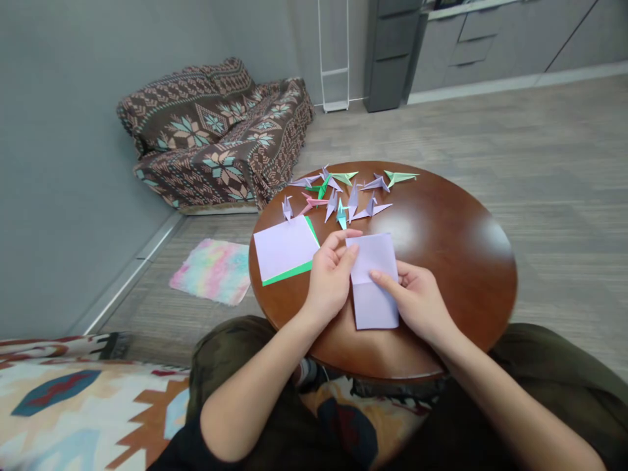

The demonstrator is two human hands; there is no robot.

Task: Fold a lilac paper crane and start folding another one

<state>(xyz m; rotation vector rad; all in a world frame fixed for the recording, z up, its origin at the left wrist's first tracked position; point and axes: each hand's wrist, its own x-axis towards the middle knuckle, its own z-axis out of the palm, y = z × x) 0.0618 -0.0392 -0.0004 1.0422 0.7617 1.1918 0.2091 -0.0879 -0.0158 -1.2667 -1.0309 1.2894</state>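
A lilac paper sheet (375, 281), creased across its middle, lies on the round brown table (451, 261) in front of me. My left hand (330, 278) pinches the sheet's upper left edge between thumb and fingers. My right hand (417, 299) rests on the sheet's right side, its forefinger pressing on the crease and the other fingers curled at the edge. To the left sits a small stack of square sheets (285, 250), lilac on top with green showing beneath.
Several folded paper cranes (349, 190) in lilac, green, pink and teal lie at the table's far side. A patterned sofa bed (220, 134) stands by the left wall. A pastel cloth (213, 269) lies on the floor. A patterned rug (73, 399) is at lower left.
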